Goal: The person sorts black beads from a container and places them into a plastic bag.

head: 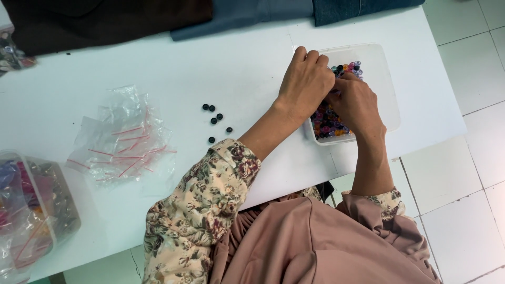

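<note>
A clear plastic tray (386,68) sits on the white table (158,63) at its right end, holding several small buttons (329,126) in purple, orange, black and pink. Both hands reach into it. My left hand (306,81) lies palm down over the tray's left rim, fingers curled among the buttons. My right hand (356,105) rests just beside it, fingers bent down into the pile. What the fingertips pinch is hidden. Several black buttons (215,120) lie loose on the table to the left of my left forearm.
A heap of small clear zip bags with red strips (123,139) lies at the left. A plastic box with bagged items (31,210) stands at the near left edge. Dark brown and blue folded cloths (236,13) line the far edge. Tiled floor (463,158) is on the right.
</note>
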